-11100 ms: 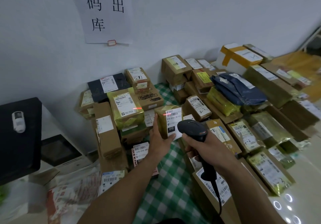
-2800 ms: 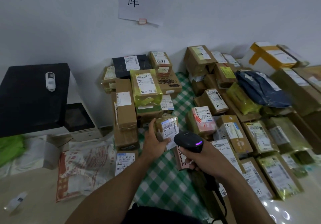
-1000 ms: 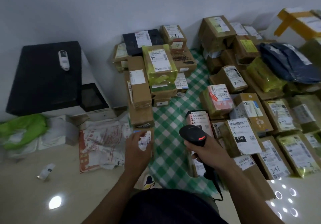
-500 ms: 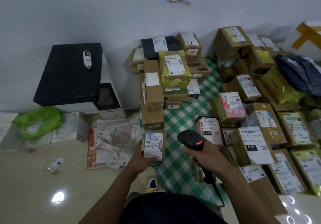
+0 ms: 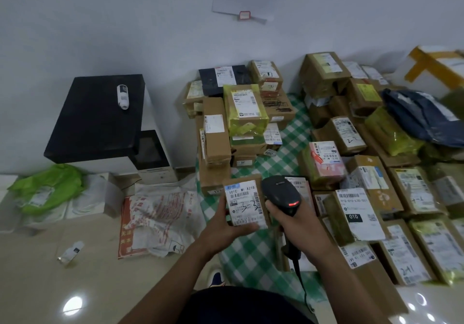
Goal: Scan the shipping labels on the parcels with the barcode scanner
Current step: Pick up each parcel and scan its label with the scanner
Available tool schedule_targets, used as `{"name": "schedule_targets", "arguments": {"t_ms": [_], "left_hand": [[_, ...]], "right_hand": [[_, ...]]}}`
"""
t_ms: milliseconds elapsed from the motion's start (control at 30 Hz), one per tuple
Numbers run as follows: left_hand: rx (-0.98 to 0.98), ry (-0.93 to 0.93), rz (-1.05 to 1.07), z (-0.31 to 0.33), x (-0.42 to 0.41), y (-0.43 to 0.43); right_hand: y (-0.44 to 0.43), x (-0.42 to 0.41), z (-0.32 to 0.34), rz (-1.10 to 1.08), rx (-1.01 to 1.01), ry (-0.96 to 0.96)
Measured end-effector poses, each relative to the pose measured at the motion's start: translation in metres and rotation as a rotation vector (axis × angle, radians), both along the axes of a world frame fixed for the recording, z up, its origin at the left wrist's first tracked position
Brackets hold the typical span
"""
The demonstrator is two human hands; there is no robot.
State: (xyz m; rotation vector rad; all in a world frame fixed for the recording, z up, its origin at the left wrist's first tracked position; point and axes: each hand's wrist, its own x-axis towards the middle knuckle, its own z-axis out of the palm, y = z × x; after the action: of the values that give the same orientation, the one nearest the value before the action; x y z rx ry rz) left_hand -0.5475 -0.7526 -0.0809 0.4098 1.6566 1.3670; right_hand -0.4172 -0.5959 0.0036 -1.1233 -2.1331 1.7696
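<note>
Holding a labelled parcel [image 5: 244,204] in left grip [image 5: 226,228]. Clasping barcode scanner [image 5: 280,193] in right grip [image 5: 298,223], just beside it.

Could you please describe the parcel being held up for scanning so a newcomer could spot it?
Find the green checked cloth among the heaped parcels. Over its near end the left hand holds a small brown parcel beside the black scanner. Alone among its neighbours it is in a hand, and its white label reads 501E.

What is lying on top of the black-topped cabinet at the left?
One small white bottle lies on its side on the cabinet. Whatever is inside the cabinet is hidden.
</note>
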Motion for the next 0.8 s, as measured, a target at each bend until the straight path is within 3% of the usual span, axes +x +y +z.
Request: {"name": "schedule_targets", "arguments": {"t_ms": [133, 367, 500, 800], "left_hand": [[0.083, -0.116, 0.042, 0.01, 0.002, 0.011], [0.066, 0.002, 0.085, 0.02, 0.002, 0.031], [0.038, 0.068, 0.116, 0.018, -0.007, 0.051], [-0.028, 0.054, 0.113, 0.029, -0.01, 0.092]], "right_hand": [[0.003, 0.002, 0.011, -0.052, 0.015, 0.064], [0.01, 0.003, 0.024, -0.045, 0.031, 0.078], [0.017, 0.008, 0.03, -0.083, 0.06, 0.036], [0.027, 0.018, 0.044, 0.054, 0.042, -0.14]]}}
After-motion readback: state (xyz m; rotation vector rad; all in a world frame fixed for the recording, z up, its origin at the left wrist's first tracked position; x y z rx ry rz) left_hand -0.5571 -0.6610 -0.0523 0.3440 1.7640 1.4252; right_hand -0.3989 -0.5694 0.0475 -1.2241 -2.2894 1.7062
